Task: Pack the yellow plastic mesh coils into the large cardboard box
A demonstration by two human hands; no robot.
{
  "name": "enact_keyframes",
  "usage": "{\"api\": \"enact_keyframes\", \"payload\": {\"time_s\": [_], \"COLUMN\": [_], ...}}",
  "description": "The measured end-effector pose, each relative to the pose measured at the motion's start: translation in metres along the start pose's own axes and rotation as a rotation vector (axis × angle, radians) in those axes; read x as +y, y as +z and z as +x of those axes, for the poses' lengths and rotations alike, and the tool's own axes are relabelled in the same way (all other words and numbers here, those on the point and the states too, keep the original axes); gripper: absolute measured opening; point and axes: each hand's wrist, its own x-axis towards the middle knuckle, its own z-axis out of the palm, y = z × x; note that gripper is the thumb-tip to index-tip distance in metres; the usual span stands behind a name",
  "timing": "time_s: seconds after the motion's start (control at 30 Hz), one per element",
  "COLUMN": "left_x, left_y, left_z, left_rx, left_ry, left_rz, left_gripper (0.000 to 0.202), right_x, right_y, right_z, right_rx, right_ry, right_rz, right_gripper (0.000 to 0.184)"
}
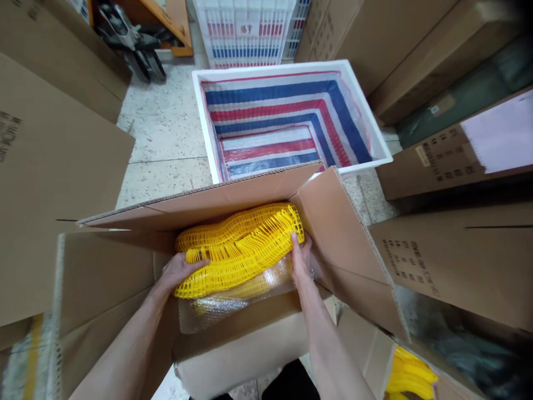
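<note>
Yellow grid pieces (241, 244): moulded plastic, slightly glossy. Bubble wrap (233, 300) beneath: clear, shiny film. Open carton (345, 244): matt brown corrugated cardboard, fluted edges showing. White bin (291, 69): smooth plastic, lined with striped woven sheet (275, 119). Floor (166, 128): speckled terrazzo

Probably a warehouse: stacked cardboard cartons (441, 261) (plastic crate (245, 28) behind)

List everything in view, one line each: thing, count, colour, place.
yellow plastic grid pieces: one stack, yellow, inside the open carton, gripped at both ends
open carton: one, brown, centre foreground
bubble wrap: clear, under the stack
white bin: one, lined with red, white and blue striped sheet, behind the carton
more yellow pieces: yellow, lower right box
stacked cartons: several, brown, right side
floor: speckled grey
left hand: on the stack's left end
right hand: on the stack's right end
</note>
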Motion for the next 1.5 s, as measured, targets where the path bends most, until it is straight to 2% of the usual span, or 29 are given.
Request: {"api": "enact_keyframes", "payload": {"time_s": [0.1, 0.2, 0.3, 0.4, 0.6, 0.67, 0.77, 0.9, 0.97, 1.07, 1.1, 1.27, 1.5], "left_x": [-0.003, -0.005, -0.005, -0.004, -0.005, -0.007, -0.007, -0.003, -0.001, 0.0, -0.001, -0.004, -0.011], "left_y": [0.002, 0.004, 0.004, 0.003, 0.005, 0.008, 0.011, 0.014, 0.018, 0.029, 0.033, 0.044, 0.046], "left_z": [0.002, 0.005, 0.006, 0.006, 0.0, -0.002, -0.002, -0.004, -0.011, -0.025, -0.029, -0.028, -0.01], "left_rx": [0.003, -0.009, -0.012, -0.005, -0.007, 0.005, 0.091, 0.145, 0.205, 0.387, 0.414, 0.324, 0.35], "left_ry": [-0.008, -0.003, 0.002, -0.006, -0.008, 0.005, -0.048, -0.068, -0.037, -0.018, -0.03, -0.15, -0.162], "left_rz": [-0.02, -0.035, -0.025, 0.006, -0.011, -0.073, -0.132, -0.083, 0.047, 0.238, 0.254, 0.257, 0.248], "left_gripper": [0.052, 0.054, 0.054, 0.053, 0.056, 0.056, 0.052, 0.046, 0.054, 0.074, 0.077, 0.074, 0.073], "right_x": [-0.011, -0.026, -0.042, -0.054, -0.052, -0.043, -0.028, -0.015, -0.014, -0.016, -0.016, -0.009, -0.007], "right_y": [-0.001, -0.005, -0.013, -0.02, -0.038, -0.046, -0.053, -0.051, -0.048, -0.046, -0.045, -0.044, -0.039], "right_z": [-0.003, -0.008, -0.007, 0.001, 0.009, 0.012, 0.02, 0.027, 0.027, 0.028, 0.029, 0.038, 0.039], "right_rx": [0.05, 0.029, -0.022, -0.1, -0.196, -0.225, -0.275, -0.363, -0.4, -0.433, -0.445, -0.458, -0.474], "right_ry": [0.0, -0.033, -0.178, -0.274, -0.248, -0.236, -0.19, -0.105, -0.048, -0.018, -0.016, -0.001, 0.009], "right_rz": [-0.151, -0.362, -0.572, -0.666, -0.827, -0.792, -0.693, -0.601, -0.537, -0.468, -0.449, -0.341, -0.283], "right_gripper": [0.087, 0.084, 0.08, 0.079, 0.071, 0.069, 0.066, 0.063, 0.067, 0.069, 0.071, 0.075, 0.066]}}
